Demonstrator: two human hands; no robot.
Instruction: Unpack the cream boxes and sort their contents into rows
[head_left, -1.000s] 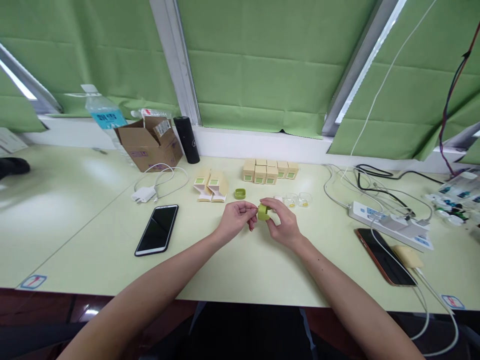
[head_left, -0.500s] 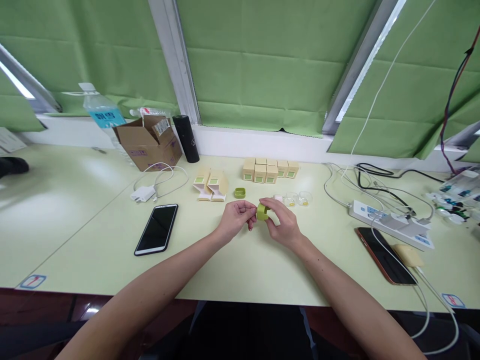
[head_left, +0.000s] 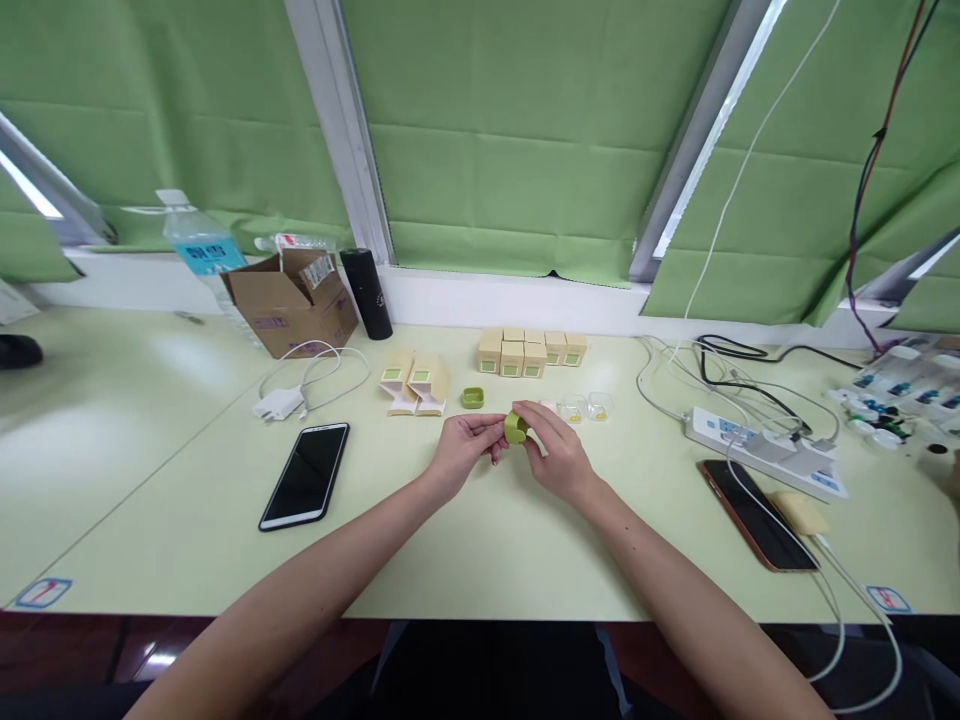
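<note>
Over the middle of the table, both hands meet at a small green plastic case part (head_left: 515, 429). My right hand (head_left: 559, 452) grips it from the right, fingers along the top and thumb below. My left hand (head_left: 461, 455) is closed, with thumb and fingertips pinching its left edge; the exact contact is partly hidden. Just beyond them lies a similar open green case part (head_left: 473, 397), hollow side up. Beside the right fingers sit a small pale pink piece (head_left: 549, 405) and two clear plastic cups (head_left: 598, 405) with yellow spots.
Several small cream boxes (head_left: 511, 358) stand at the back; two opened cartons (head_left: 429, 385) lie left of them. A phone (head_left: 306, 476), white charger (head_left: 279, 403), cardboard box (head_left: 296, 305) and black bottle (head_left: 367, 293) are left. A power strip (head_left: 765, 455) and second phone (head_left: 754, 515) lie right.
The view has shifted slightly, so the table items appear a little lower and further left. Both hands stay on the green case part, which looks turned slightly.
</note>
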